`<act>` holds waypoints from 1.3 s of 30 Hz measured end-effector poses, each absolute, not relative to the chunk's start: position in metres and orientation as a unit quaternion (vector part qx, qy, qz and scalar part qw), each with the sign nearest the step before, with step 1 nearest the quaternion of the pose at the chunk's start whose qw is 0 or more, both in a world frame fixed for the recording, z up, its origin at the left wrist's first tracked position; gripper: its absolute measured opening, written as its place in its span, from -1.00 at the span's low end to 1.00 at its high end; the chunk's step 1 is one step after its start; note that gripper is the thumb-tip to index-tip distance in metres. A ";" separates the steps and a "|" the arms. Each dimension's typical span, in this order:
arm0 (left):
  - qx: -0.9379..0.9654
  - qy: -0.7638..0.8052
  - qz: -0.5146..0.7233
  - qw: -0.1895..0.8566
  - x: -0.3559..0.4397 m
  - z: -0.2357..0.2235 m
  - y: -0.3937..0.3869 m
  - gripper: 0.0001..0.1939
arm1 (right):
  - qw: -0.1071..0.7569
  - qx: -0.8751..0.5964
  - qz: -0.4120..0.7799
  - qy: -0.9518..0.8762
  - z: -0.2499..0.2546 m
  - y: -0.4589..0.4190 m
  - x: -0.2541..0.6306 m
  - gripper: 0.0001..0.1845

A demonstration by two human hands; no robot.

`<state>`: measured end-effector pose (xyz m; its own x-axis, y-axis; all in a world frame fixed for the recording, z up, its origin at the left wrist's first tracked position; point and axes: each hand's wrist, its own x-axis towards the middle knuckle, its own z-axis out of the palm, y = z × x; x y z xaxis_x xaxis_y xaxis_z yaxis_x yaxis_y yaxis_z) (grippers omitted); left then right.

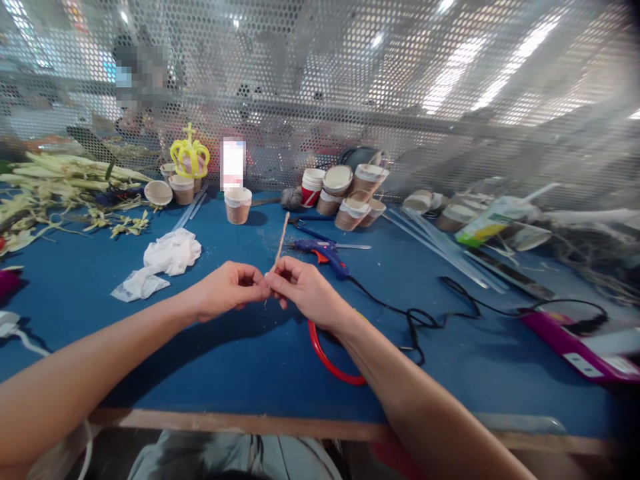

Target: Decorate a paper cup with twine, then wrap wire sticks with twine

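Both hands meet over the middle of the blue table. My right hand (295,283) pinches a thin, light-brown stick (283,239) that looks wrapped in twine and points up and away from me. Thumb and fingers of my left hand (240,288) are closed at the stick's lower end, which the fingertips mostly hide. Just beyond my right hand lies a blue glue gun (325,252) with a red-orange trigger. A red looped handle (327,363), likely of scissors, is partly covered by my right forearm. Crumpled white tissue (173,252) lies left of my hands.
Small wrapped cups (239,205) stand along the back, with a lit phone (233,163) behind one. A yellow crown (189,157) and pale dried stems (65,175) are at left. Clear glue sticks (440,250), a black cord (395,307) and a purple power strip (565,343) lie right.
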<state>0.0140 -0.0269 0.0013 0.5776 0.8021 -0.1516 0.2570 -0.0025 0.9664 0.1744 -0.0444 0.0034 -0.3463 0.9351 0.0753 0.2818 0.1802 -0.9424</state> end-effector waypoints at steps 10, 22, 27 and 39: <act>0.696 0.403 0.263 0.533 0.014 -0.001 -0.026 -0.84 | 0.353 -0.520 0.358 -0.690 0.001 -0.045 0.171 -0.77; 0.699 0.402 0.253 0.535 0.015 -0.003 -0.026 -0.82 | 0.357 -0.467 0.417 -0.693 -0.001 -0.045 0.171 -0.83; 0.689 0.390 0.240 0.562 0.012 -0.002 -0.024 -0.80 | 0.338 -0.452 0.431 -0.704 0.002 -0.044 0.174 -0.83; 0.781 0.385 0.223 0.439 0.009 -0.001 -0.020 -0.82 | 0.315 -0.533 0.280 -0.734 -0.001 -0.044 0.171 -0.79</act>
